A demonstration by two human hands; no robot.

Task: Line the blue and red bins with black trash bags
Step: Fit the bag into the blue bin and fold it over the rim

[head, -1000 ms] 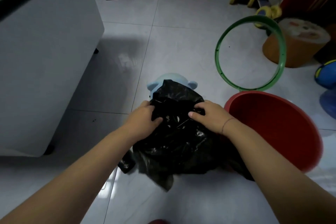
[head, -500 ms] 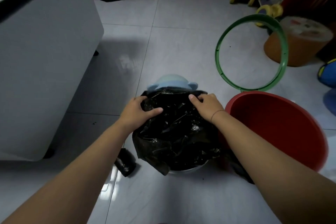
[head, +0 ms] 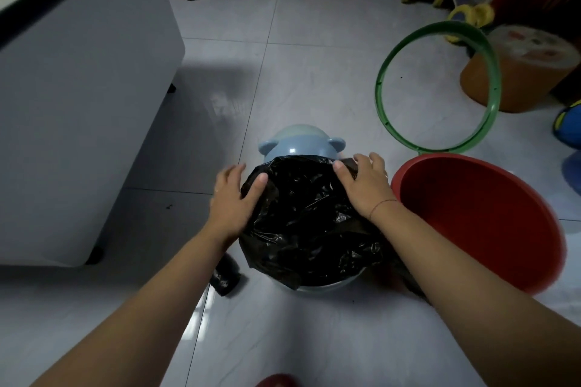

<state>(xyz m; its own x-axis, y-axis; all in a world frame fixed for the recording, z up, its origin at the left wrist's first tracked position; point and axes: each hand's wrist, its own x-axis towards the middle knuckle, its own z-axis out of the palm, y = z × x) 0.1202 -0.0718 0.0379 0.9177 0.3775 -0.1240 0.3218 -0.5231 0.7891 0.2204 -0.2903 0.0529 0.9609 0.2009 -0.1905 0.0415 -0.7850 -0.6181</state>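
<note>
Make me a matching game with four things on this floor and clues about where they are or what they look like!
Things:
1. black trash bag
2. red bin
3. green ring
4. blue bin

Clues:
a. no bag inside it yet
b. mostly covered by black plastic
c. held by the left hand and the right hand
d. on the floor next to the orange stool

Pairs: 1-c, 2-a, 3-d, 4-b
</note>
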